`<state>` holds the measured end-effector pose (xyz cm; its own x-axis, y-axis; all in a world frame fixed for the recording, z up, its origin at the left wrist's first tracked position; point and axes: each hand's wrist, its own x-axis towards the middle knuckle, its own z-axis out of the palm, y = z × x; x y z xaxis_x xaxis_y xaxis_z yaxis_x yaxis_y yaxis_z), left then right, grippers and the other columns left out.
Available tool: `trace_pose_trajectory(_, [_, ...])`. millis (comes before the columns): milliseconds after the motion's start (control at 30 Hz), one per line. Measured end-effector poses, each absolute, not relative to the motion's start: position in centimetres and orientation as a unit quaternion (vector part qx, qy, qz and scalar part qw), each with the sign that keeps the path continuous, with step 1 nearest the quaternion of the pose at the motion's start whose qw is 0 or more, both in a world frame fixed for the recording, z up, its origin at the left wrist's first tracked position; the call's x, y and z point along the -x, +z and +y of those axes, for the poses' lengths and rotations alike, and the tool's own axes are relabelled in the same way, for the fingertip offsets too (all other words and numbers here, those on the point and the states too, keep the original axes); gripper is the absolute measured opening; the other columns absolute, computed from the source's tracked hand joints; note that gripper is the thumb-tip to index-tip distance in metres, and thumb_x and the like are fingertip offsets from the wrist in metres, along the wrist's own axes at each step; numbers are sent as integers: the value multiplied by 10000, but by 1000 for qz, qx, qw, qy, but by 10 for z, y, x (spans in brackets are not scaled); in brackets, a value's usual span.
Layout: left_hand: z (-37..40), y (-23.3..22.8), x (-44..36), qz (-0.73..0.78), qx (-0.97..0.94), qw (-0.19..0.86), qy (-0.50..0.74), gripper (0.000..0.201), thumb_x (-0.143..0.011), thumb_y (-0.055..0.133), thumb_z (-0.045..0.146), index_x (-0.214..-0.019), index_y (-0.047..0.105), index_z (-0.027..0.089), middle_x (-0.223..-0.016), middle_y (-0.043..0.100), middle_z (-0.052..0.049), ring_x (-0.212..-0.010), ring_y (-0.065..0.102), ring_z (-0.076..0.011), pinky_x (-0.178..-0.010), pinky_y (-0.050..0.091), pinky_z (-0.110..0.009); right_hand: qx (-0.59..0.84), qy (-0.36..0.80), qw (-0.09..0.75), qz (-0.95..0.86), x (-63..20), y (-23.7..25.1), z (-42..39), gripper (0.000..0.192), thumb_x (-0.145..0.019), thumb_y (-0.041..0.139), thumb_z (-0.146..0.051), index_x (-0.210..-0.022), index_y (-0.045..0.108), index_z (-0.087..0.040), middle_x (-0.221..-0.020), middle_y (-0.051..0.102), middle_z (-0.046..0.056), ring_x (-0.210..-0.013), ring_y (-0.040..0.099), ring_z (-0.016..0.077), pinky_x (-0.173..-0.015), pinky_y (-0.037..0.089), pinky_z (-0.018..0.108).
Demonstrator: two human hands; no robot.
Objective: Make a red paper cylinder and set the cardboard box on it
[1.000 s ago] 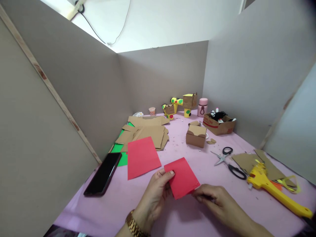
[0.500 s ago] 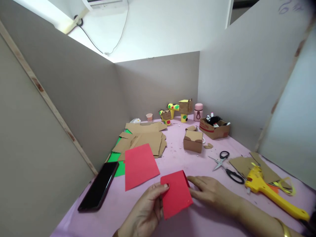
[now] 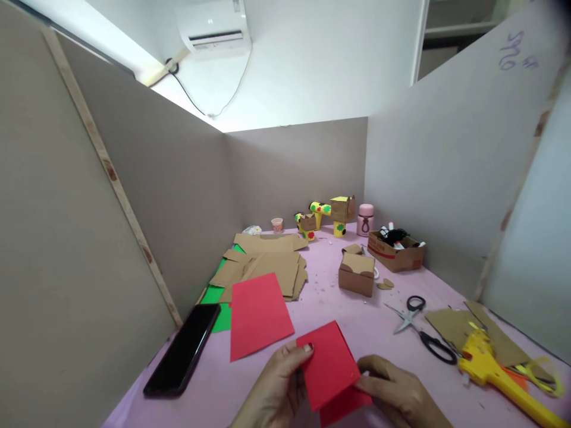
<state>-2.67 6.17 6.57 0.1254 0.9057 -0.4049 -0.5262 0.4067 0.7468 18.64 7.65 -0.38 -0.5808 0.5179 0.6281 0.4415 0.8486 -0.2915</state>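
Note:
A folded piece of red paper (image 3: 329, 364) is held low in the middle of the view, with a flap showing below its front panel. My left hand (image 3: 285, 375) grips its left side, thumb on top and fingers partly hidden underneath. At the lower right corner, my right hand (image 3: 399, 389) pinches the edge of the paper between thumb and fingers. A larger flat red sheet (image 3: 261, 315) lies just beyond my left hand. Open scissors with black handles (image 3: 419, 330) rest on the table beyond my right hand.
A yellow hot glue gun (image 3: 495, 368) lies at right by cardboard scraps (image 3: 446, 327). A small cardboard box (image 3: 357, 274) stands mid-table. Cardboard pieces (image 3: 267, 270) and a black phone (image 3: 182, 351) lie at left. Behind are a box of markers (image 3: 397, 255) and a pink bottle (image 3: 365, 220).
My right hand has moved from behind the paper's right edge to its lower right corner and closed on it. The lower flap now shows. The camera view has tilted up.

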Motion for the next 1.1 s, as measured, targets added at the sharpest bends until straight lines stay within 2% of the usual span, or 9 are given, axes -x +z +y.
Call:
trace_pose_trajectory(67, [62, 64, 27, 423, -255, 711, 500, 32, -742, 684, 153, -720, 675, 132, -736, 747, -47, -677, 689, -147, -655, 528, -236, 280, 183, 398, -854, -182, -6, 69, 271, -882, 480, -165, -1046, 673, -259, -899, 691, 90, -752, 676, 167, -637, 529, 216])
trace_pose_trajectory(133, [61, 61, 26, 417, -279, 700, 508, 61, -729, 696, 190, -698, 667, 146, -695, 722, -20, -627, 657, -121, -612, 495, -214, 298, 319, 429, -791, -176, -8, 64, 202, -867, 537, -256, -947, 722, -261, -802, 674, 71, -668, 655, 170, -587, 517, 236])
trace_pose_trajectory(200, [61, 58, 24, 417, -298, 689, 513, 114, -704, 719, 224, -654, 655, 144, -605, 672, 3, -533, 590, -90, -527, 434, -185, 309, 409, 448, -732, -171, -9, 62, 191, -845, 577, -336, -850, 748, -249, -691, 633, 41, -577, 608, 150, -538, 490, 238])
trace_pose_trajectory(267, [63, 55, 23, 418, -323, 676, 514, 166, -681, 743, 260, -630, 651, 131, -539, 620, 15, -466, 515, -68, -459, 350, -170, 308, 459, 452, -699, -169, -8, 62, 222, -833, 591, -376, -777, 752, -233, -659, 612, 31, -567, 583, 142, -530, 470, 235])
trace_pose_trajectory(367, [71, 49, 22, 433, -358, 649, 513, 225, -662, 761, 314, -626, 655, 118, -504, 576, 24, -431, 442, -55, -424, 250, -171, 314, 480, 452, -683, -169, -4, 65, 257, -828, 591, -404, -740, 746, -219, -676, 626, 37, -576, 569, 140, -521, 449, 230])
trace_pose_trajectory(467, [78, 41, 23, 451, -374, 622, 520, 265, -645, 769, 347, -585, 632, 128, -467, 522, 45, -414, 388, -53, -420, 217, -185, 344, 509, 460, -641, -171, -3, 65, 238, -807, 621, -410, -735, 733, -213, -674, 628, 24, -578, 560, 132, -538, 440, 227])
trace_pose_trajectory(600, [85, 29, 20, 465, -375, 601, 531, 274, -686, 730, 381, -617, 626, 138, -506, 539, 39, -461, 413, -65, -466, 270, -186, 399, 543, 475, -566, -174, -8, 61, 234, -776, 659, -428, -705, 704, -210, -641, 635, 2, -603, 560, 132, -579, 435, 226])
trace_pose_trajectory(833, [91, 28, 4, 481, -370, 581, 543, 227, -703, 711, 364, -712, 659, 143, -578, 619, 8, -523, 489, -106, -511, 356, -205, 456, 559, 474, -504, -168, -8, 64, 319, -730, 689, -477, -624, 660, -178, -579, 622, -2, -563, 504, 120, -546, 388, 222])
trace_pose_trajectory(1100, [100, 24, -4, 489, -371, 577, 539, 181, -730, 694, 318, -757, 673, 140, -623, 665, -11, -580, 540, -127, -557, 435, -215, 493, 566, 454, -480, -168, -7, 67, 351, -741, 657, -518, -645, 615, -183, -571, 636, 9, -538, 519, 134, -527, 401, 239])
